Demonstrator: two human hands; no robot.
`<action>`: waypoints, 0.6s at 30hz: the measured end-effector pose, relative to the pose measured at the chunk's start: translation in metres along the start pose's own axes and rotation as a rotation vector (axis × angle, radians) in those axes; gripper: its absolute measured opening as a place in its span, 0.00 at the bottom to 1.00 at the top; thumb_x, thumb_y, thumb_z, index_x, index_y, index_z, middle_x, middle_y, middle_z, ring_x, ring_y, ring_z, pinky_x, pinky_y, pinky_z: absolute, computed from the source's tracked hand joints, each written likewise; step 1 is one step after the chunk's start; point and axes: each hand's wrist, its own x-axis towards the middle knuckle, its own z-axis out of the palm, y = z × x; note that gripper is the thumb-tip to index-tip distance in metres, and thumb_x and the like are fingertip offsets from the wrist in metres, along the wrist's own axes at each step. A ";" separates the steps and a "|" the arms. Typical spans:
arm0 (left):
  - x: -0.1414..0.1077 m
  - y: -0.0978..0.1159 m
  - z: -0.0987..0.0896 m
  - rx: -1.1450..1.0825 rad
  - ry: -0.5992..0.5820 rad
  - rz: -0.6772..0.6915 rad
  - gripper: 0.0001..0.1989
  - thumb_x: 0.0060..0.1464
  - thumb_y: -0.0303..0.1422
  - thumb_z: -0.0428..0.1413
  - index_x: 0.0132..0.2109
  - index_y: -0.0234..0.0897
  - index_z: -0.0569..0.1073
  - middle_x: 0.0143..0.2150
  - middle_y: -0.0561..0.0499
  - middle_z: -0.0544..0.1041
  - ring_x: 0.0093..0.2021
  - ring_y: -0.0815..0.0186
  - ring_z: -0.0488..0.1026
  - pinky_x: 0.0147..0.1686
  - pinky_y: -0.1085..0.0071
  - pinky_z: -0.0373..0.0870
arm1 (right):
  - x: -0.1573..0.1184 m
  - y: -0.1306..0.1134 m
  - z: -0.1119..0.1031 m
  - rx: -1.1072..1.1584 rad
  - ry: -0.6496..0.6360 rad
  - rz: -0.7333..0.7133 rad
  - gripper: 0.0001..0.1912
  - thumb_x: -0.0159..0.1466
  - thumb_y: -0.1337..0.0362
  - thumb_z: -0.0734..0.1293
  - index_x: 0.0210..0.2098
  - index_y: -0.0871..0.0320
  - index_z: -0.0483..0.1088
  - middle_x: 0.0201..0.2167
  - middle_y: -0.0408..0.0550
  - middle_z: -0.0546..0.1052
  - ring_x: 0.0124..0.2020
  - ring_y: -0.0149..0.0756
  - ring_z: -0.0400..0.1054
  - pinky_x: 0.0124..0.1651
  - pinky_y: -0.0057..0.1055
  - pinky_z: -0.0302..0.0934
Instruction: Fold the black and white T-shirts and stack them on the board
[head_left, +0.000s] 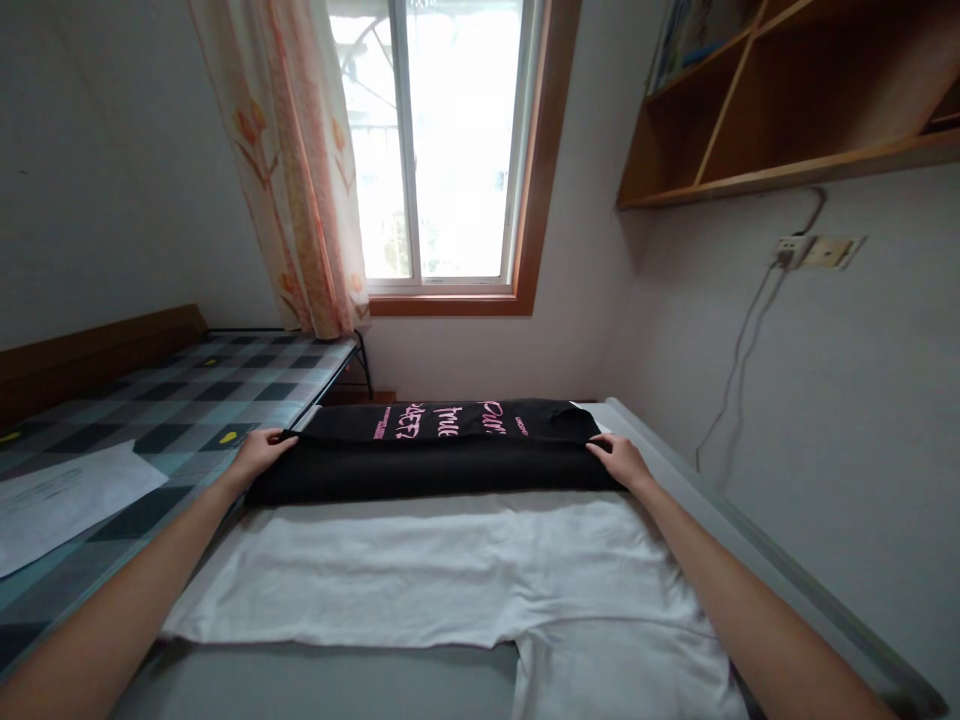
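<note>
Head view: left hand (261, 455) and right hand (621, 462) pinch opposite ends of the folded black garment (442, 471), pink lettering (448, 420) showing. White garment (405, 565) lies just nearer.

Black garment (435, 468): free air is above it.
Wall (840, 430): blocks right side.
Shelf (795, 172): obstructs upper right.

A flowered curtain (296, 180) flanks a bright window (465, 140), with perhaps greenery (396, 238) outside.
</note>
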 end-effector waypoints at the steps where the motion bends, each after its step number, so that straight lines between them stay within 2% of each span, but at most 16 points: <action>1: 0.003 -0.002 0.003 0.038 -0.003 0.013 0.18 0.32 0.47 0.60 0.28 0.36 0.76 0.28 0.49 0.80 0.34 0.55 0.77 0.29 0.70 0.71 | -0.003 0.005 0.005 -0.041 0.049 -0.017 0.14 0.56 0.53 0.65 0.32 0.56 0.76 0.36 0.53 0.78 0.42 0.46 0.72 0.49 0.42 0.63; 3: 0.007 -0.004 0.007 0.092 0.009 0.033 0.18 0.33 0.46 0.58 0.28 0.37 0.76 0.30 0.48 0.81 0.36 0.53 0.77 0.31 0.69 0.72 | -0.006 0.013 0.011 -0.080 0.147 -0.035 0.13 0.56 0.56 0.65 0.34 0.57 0.76 0.38 0.56 0.77 0.44 0.47 0.70 0.53 0.43 0.61; 5: 0.011 -0.007 0.007 0.108 0.011 0.048 0.17 0.34 0.46 0.57 0.28 0.37 0.77 0.30 0.48 0.81 0.36 0.53 0.77 0.33 0.68 0.73 | -0.004 0.018 0.011 -0.062 0.160 -0.027 0.13 0.55 0.57 0.66 0.34 0.58 0.76 0.38 0.56 0.76 0.44 0.46 0.70 0.53 0.42 0.62; 10: 0.021 -0.015 0.008 0.149 0.021 0.058 0.16 0.37 0.46 0.55 0.28 0.38 0.76 0.30 0.48 0.81 0.37 0.52 0.77 0.34 0.67 0.73 | 0.014 0.019 0.006 0.024 -0.050 0.064 0.11 0.55 0.57 0.64 0.30 0.57 0.75 0.33 0.51 0.79 0.39 0.44 0.73 0.45 0.36 0.64; 14: 0.032 -0.020 0.014 0.262 -0.043 0.059 0.16 0.42 0.44 0.53 0.29 0.37 0.76 0.30 0.48 0.81 0.36 0.54 0.78 0.33 0.69 0.72 | 0.025 0.016 0.009 -0.038 -0.107 0.097 0.09 0.54 0.59 0.64 0.26 0.56 0.73 0.31 0.50 0.80 0.36 0.42 0.74 0.41 0.33 0.64; 18: 0.033 -0.017 0.023 0.498 -0.043 0.061 0.18 0.48 0.43 0.51 0.38 0.35 0.78 0.38 0.43 0.81 0.41 0.52 0.77 0.36 0.67 0.71 | 0.025 0.015 0.014 -0.133 -0.109 0.095 0.08 0.55 0.60 0.64 0.26 0.56 0.73 0.30 0.49 0.79 0.35 0.41 0.74 0.39 0.32 0.64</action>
